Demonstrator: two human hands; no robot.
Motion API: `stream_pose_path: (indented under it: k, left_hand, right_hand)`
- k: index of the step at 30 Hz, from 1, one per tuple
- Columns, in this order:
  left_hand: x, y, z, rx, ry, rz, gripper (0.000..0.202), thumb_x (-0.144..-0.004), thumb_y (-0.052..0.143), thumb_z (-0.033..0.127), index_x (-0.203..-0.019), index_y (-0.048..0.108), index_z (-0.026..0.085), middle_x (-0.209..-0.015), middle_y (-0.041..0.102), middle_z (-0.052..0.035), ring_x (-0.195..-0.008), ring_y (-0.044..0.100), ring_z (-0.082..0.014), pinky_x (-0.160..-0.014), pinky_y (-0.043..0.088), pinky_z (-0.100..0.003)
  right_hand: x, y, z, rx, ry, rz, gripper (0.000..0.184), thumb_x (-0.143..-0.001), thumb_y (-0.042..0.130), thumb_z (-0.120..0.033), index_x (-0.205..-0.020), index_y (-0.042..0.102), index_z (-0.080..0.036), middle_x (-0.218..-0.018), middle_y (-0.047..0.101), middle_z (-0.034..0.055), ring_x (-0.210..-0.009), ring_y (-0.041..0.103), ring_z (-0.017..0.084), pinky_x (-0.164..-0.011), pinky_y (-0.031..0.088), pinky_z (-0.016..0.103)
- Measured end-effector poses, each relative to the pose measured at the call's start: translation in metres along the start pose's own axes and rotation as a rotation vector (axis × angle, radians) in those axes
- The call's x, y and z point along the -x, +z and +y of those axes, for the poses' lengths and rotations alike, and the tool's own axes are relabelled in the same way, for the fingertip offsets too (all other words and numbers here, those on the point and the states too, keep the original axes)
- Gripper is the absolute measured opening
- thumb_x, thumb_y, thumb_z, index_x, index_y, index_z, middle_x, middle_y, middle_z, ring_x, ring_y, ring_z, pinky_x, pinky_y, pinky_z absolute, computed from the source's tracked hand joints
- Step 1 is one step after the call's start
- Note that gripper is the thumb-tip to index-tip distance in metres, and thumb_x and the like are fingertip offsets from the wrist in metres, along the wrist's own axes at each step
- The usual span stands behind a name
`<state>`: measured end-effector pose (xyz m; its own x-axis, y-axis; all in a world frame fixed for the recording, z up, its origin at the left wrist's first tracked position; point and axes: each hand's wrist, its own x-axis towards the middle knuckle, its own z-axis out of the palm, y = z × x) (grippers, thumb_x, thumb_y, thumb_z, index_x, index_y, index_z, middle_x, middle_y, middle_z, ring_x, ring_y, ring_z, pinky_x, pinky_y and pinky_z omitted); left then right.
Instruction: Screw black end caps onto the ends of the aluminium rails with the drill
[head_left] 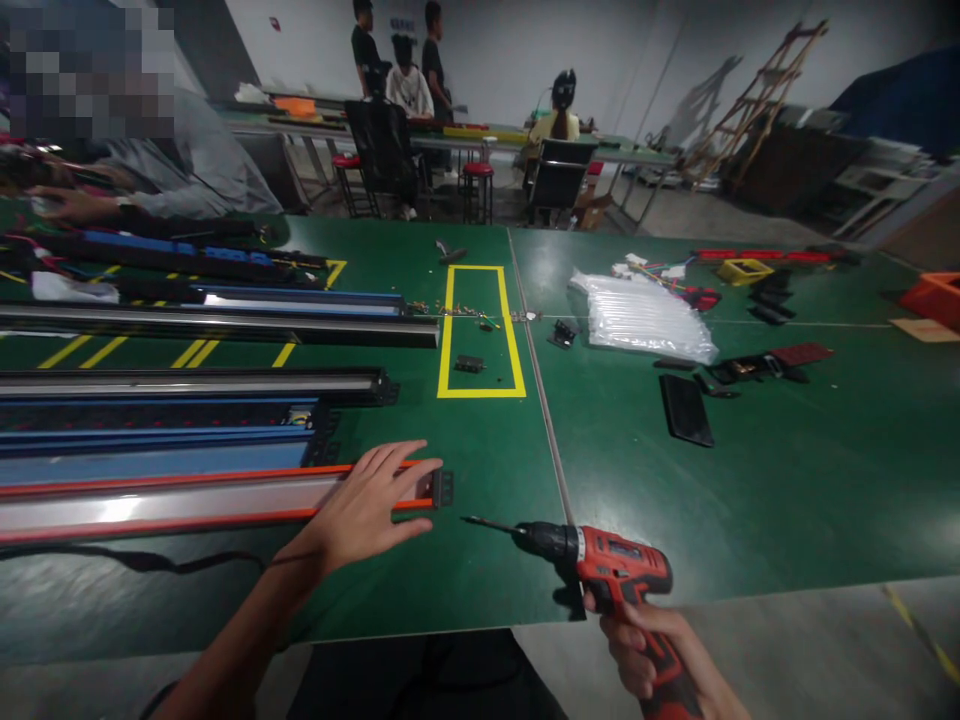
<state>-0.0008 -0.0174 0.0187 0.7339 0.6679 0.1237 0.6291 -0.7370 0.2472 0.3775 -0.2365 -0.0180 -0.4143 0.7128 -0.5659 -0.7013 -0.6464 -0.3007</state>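
The left hand (367, 508) is resting spread on the orange-edged bar's (225, 502) right end, the bar running leftward along the table (787, 490). The right hand (634, 645), apart, is gripping the drill (622, 562), its bit (493, 524) pointing left toward that end.

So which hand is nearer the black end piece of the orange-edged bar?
Left. The left hand lies over the bar, just beside the end piece; the right hand, gripping the red drill, is farther off, to the right.

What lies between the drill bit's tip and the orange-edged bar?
The head view shows only bare green tabletop between the drill bit and the bar.
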Motion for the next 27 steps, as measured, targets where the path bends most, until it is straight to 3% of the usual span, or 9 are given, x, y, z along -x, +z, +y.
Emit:
stream_pose_path:
  k: [4,9,16,27]
  left_hand:
    - [-0.011,0.000,-0.003,0.013,0.030,-0.100,0.072,-0.081,0.076,0.050,-0.145,0.047,0.033,-0.152,0.044,-0.0098,-0.136,0.043,-0.0337,-0.111,0.037,-0.051]
    - [-0.018,0.001,-0.003,0.049,0.031,-0.173,0.061,-0.085,0.072,0.046,-0.139,0.050,0.031,-0.145,0.051,-0.0082,-0.128,0.052,-0.0301,-0.106,0.041,-0.045]
    - [-0.022,0.002,-0.002,0.076,0.075,-0.174,0.049,-0.088,0.068,0.038,-0.133,0.053,0.025,-0.134,0.060,-0.0066,-0.118,0.058,-0.0257,-0.101,0.042,-0.039]
    - [-0.023,0.000,0.001,0.091,0.079,-0.136,0.046,-0.087,0.066,0.037,-0.129,0.054,0.023,-0.131,0.062,-0.0066,-0.114,0.060,-0.0250,-0.095,0.043,-0.038]
  right_hand:
    - [-0.006,-0.003,-0.007,0.023,0.023,-0.076,0.034,-0.078,0.083,-0.032,-0.100,0.066,-0.013,-0.061,0.046,-0.0083,-0.044,0.042,0.004,-0.043,0.043,0.017]
    - [-0.012,-0.007,-0.011,0.049,0.036,-0.122,0.031,-0.075,0.084,-0.032,-0.093,0.064,-0.015,-0.058,0.044,-0.0091,-0.042,0.038,0.003,-0.045,0.042,0.017]
    - [-0.012,-0.002,-0.015,-0.022,-0.002,-0.035,0.029,-0.078,0.079,-0.024,-0.103,0.068,-0.013,-0.062,0.046,-0.0079,-0.043,0.034,0.004,-0.045,0.044,0.018]
    - [-0.026,-0.002,-0.019,-0.019,-0.073,-0.039,0.023,-0.076,0.076,-0.021,-0.096,0.069,-0.013,-0.058,0.040,-0.0088,-0.041,0.024,0.002,-0.042,0.043,0.017]
